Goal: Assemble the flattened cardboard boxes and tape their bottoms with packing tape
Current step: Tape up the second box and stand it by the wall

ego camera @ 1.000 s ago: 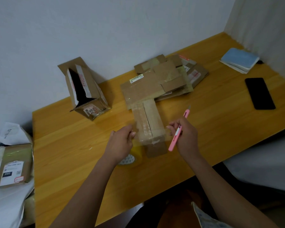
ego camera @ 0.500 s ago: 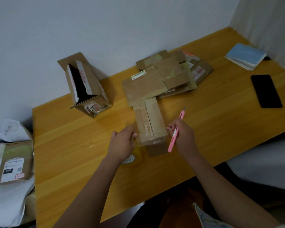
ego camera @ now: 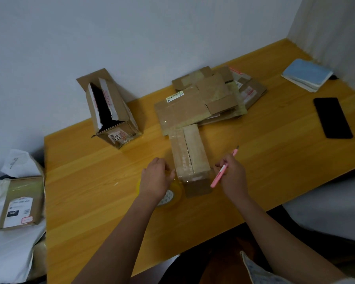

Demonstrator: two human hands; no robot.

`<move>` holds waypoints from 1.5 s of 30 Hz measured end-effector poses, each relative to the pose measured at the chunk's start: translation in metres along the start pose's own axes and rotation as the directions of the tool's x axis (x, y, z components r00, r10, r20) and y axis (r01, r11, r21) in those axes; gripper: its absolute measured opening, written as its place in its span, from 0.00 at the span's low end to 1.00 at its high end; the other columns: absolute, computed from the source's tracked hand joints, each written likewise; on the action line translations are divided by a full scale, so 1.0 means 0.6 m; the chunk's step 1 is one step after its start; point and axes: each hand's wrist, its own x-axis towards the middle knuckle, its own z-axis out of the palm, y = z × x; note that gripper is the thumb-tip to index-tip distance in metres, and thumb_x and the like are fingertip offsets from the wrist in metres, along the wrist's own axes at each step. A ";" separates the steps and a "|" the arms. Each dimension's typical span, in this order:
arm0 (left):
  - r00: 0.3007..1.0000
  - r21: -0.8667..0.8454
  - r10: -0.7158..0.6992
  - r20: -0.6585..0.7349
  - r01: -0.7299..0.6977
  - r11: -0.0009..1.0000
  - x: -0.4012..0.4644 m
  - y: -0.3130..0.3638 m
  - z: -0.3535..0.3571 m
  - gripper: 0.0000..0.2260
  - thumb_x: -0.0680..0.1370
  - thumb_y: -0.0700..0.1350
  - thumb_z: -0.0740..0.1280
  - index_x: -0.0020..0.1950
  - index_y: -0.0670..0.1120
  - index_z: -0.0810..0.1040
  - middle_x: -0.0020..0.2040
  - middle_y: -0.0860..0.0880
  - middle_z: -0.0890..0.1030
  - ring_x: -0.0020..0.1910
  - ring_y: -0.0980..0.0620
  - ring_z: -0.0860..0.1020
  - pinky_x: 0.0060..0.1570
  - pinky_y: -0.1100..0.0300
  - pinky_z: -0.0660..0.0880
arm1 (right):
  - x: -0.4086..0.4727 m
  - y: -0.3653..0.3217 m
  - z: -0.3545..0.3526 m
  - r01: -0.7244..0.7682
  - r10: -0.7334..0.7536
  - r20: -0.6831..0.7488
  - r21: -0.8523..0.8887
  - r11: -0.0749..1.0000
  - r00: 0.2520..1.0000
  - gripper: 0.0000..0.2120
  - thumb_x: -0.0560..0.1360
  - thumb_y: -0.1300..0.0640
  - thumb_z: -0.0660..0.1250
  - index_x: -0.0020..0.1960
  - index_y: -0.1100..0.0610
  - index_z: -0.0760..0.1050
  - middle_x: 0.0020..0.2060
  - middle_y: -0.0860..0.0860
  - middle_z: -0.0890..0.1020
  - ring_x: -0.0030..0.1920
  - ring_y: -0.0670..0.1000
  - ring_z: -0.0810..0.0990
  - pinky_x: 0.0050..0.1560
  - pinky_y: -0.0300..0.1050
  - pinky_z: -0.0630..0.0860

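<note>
Now left hand lower than second ago, fingers curled on clear yellowish tape roll, strip slack. Right hand pinches pink utility knife. Small brown taped cardboard box between hands; cut seems next. Open brown carton at 10 o'clock, inside dark. Flattened brown boxes at 12.

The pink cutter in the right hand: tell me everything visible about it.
The pink cutter is a slim, pen-like utility knife with what looks like a plastic body and a short grey blade tip pointing up and away from the person. The right hand holds it by the middle, fingers curled round it, tilted, just right of the small taped box. Whether it touches the box cannot be told.
</note>
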 end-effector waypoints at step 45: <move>0.986 -0.489 -0.161 0.031 0.155 0.859 -0.004 0.019 0.000 0.13 0.72 0.41 0.75 0.42 0.49 0.70 0.38 0.47 0.81 0.38 0.51 0.81 0.40 0.46 0.79 | -0.001 -0.081 0.013 -0.028 0.026 -0.058 -0.023 0.999 0.998 0.16 0.73 0.59 0.74 0.42 0.55 0.64 0.32 0.48 0.75 0.31 0.42 0.76 0.26 0.33 0.68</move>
